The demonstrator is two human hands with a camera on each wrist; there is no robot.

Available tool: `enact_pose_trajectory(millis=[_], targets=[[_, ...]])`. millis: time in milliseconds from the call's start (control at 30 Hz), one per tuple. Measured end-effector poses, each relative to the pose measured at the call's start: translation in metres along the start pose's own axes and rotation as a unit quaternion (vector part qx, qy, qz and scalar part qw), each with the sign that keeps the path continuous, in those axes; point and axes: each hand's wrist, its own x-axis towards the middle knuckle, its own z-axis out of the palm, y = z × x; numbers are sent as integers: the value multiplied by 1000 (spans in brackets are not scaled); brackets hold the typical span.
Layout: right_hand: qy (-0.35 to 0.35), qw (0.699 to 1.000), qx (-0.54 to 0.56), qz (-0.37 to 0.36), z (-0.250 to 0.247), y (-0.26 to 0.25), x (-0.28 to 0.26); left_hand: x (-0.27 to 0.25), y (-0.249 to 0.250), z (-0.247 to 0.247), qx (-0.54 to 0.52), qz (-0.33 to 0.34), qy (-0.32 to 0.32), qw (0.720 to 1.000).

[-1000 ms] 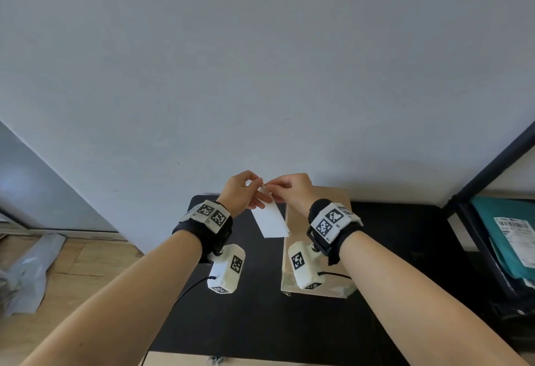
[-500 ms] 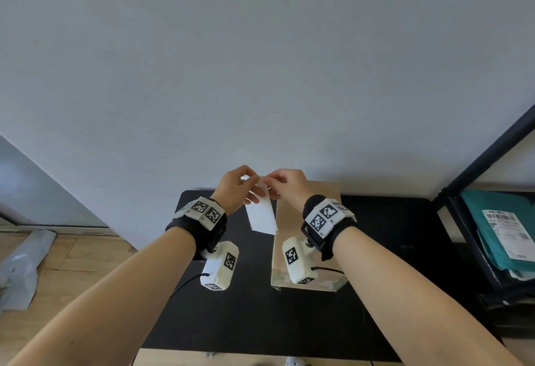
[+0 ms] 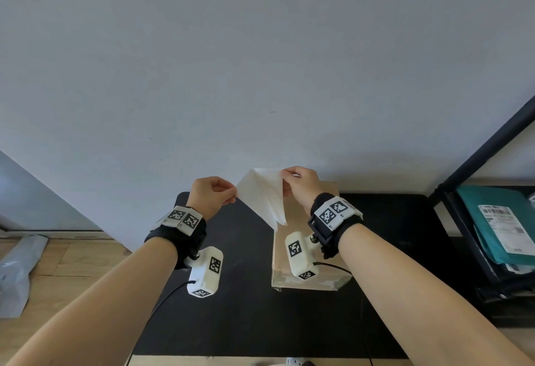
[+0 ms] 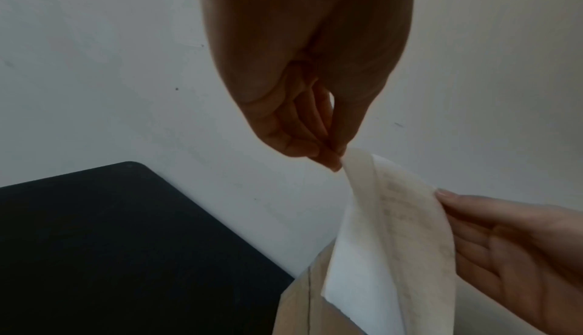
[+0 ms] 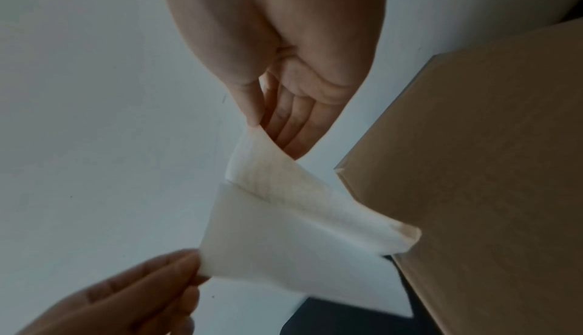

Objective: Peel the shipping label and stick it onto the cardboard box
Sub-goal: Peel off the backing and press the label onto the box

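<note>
A white shipping label point(image 3: 273, 192) hangs above the black table, split at its top into two layers that still join at the bottom. My right hand point(image 3: 285, 179) pinches the layer with faint print showing through point(image 5: 284, 183). My left hand point(image 3: 233, 195) pinches the corner of the plain white backing point(image 4: 356, 240). In the wrist views the left hand's point(image 4: 336, 163) and right hand's point(image 5: 256, 124) fingers are curled round the paper corners. The brown cardboard box point(image 3: 330, 192) stands on the table under my right wrist, just right of the label point(image 4: 410, 228).
The box point(image 5: 489, 166) sits on a black table point(image 3: 246, 307) pushed against a plain grey wall. A black shelf at the right holds teal mailer bags point(image 3: 498, 221) with printed labels. A grey plastic bag point(image 3: 17, 273) lies on the wooden floor at left.
My hands have moved apart. The label, held together at one top corner before, now spreads into a V with its two layers separated at the top.
</note>
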Motion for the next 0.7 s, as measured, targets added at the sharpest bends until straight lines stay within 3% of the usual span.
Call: enact_pose_trajectory(millis=[466, 700], targets=[[127, 992, 20, 4, -13, 8, 9, -7, -48, -20, 136, -100, 65, 984], [130, 991, 31, 6, -10, 13, 6, -9, -78, -11, 123, -157, -8, 980]])
